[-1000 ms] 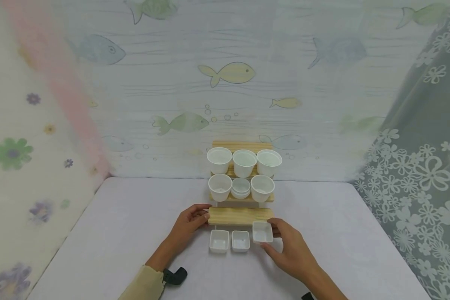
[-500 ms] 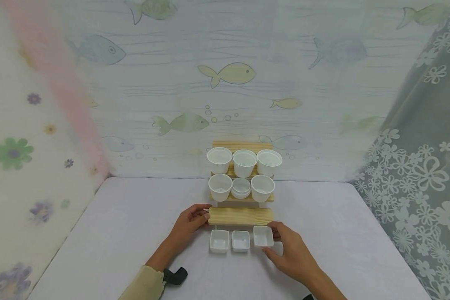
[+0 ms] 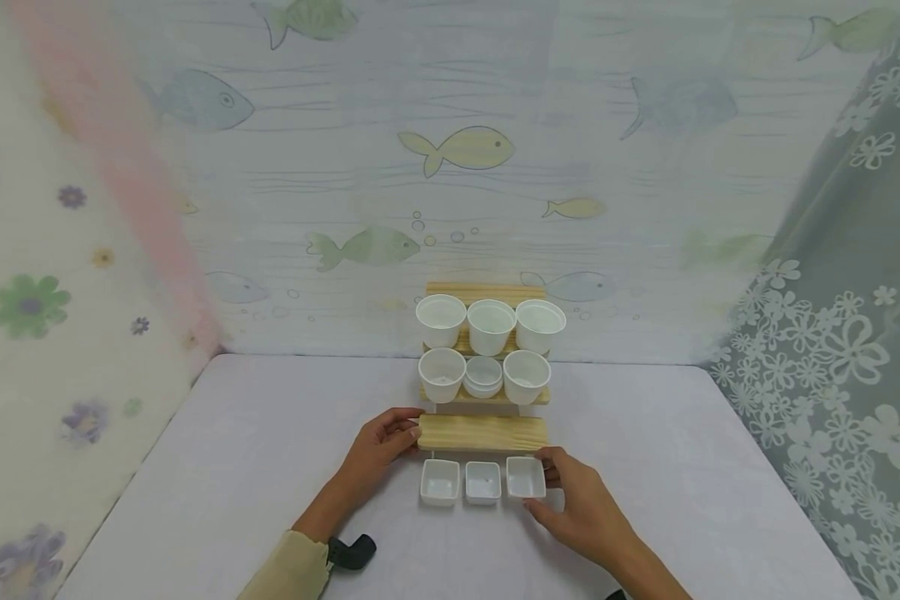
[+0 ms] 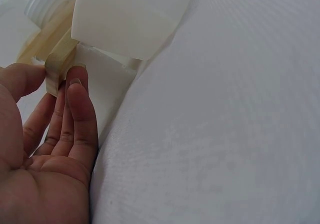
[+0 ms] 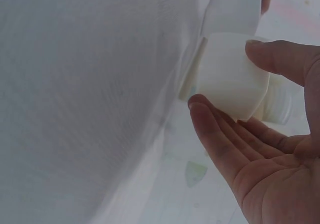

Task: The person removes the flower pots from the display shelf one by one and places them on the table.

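Observation:
In the head view my left hand (image 3: 373,454) grips the left end of the lowest wooden board (image 3: 483,433) of a tiered rack. The left wrist view shows thumb and fingers on either side of the board's end (image 4: 54,69). My right hand (image 3: 581,504) pinches a small square white cup (image 3: 526,479) between thumb and fingers, just in front of the board's right end. That cup stands in line with a smaller square cup (image 3: 483,483) and another square cup (image 3: 440,483) at the left. From the right wrist, the held cup (image 5: 232,74) hides part of the rack.
Behind the board, the middle tier holds a round white cup (image 3: 442,375), a low stacked-looking round cup (image 3: 483,377) and another round cup (image 3: 526,377). Three larger cups (image 3: 491,327) fill the tier above. A white cloth (image 3: 285,417) covers the table; a fish-patterned curtain (image 3: 465,217) hangs behind.
My right hand has brought the square cup slightly down and toward me, away from the board and level with the other two. My left hand has stayed on the board.

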`<action>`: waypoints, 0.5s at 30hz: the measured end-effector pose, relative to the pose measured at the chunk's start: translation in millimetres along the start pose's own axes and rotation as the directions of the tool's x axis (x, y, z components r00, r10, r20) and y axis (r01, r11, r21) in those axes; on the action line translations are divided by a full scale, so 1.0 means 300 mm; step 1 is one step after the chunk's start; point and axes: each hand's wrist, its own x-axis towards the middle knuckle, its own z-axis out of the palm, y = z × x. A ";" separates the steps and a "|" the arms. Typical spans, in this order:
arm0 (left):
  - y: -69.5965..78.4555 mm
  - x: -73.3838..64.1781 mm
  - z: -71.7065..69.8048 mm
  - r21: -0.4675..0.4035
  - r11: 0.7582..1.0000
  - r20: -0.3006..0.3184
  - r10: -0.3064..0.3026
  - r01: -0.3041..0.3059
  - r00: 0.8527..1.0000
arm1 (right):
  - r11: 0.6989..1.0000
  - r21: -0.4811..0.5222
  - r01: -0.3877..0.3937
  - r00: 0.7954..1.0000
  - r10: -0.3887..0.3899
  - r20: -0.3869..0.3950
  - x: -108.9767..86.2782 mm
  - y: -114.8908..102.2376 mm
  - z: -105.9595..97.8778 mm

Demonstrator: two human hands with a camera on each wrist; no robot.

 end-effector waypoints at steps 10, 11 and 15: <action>0.000 -0.001 0.000 -0.006 1.000 0.006 -0.005 0.006 1.000 | 1.000 0.018 0.004 1.000 -0.004 0.008 -0.001 0.012 0.007; 0.000 -0.002 0.000 -0.002 1.000 0.005 -0.005 0.005 1.000 | 1.000 0.017 0.008 1.000 -0.008 0.006 -0.001 0.014 0.008; 0.002 -0.003 -0.001 0.014 1.000 0.007 -0.002 0.002 1.000 | 1.000 0.023 0.021 1.000 -0.021 0.014 -0.001 0.018 0.010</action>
